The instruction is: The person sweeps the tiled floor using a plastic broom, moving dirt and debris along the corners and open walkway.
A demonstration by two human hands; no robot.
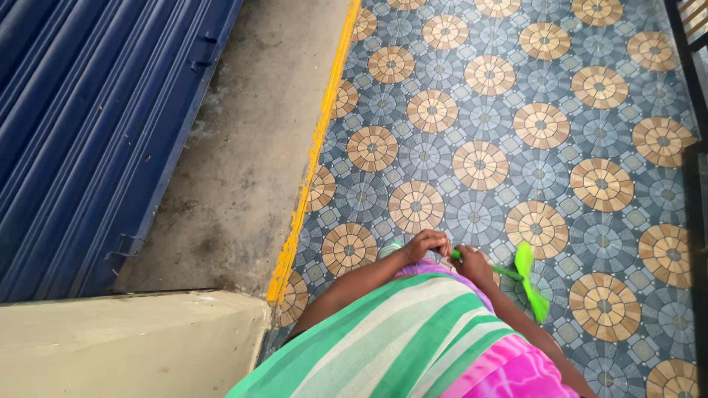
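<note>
Both my hands meet low in front of me over the patterned floor. My left hand [426, 244] is curled with its fingertips pinching the near end of a thin bright green plastic tool [525, 274]. My right hand [472, 264] is closed around the tool's green handle, which runs to the right and ends in a flat green blade or brush head pointing down. The handle is partly hidden inside my fingers. A striped green, white and pink cloth [413, 346] covers my body below the hands.
The floor has tiles with brown and grey-blue circles [516, 133]. A yellow painted edge [310, 169] divides it from a bare concrete strip [251, 140]. A blue corrugated shutter [81, 125] stands at left, a cream ledge [125, 346] at bottom left, a dark railing [693, 81] at right.
</note>
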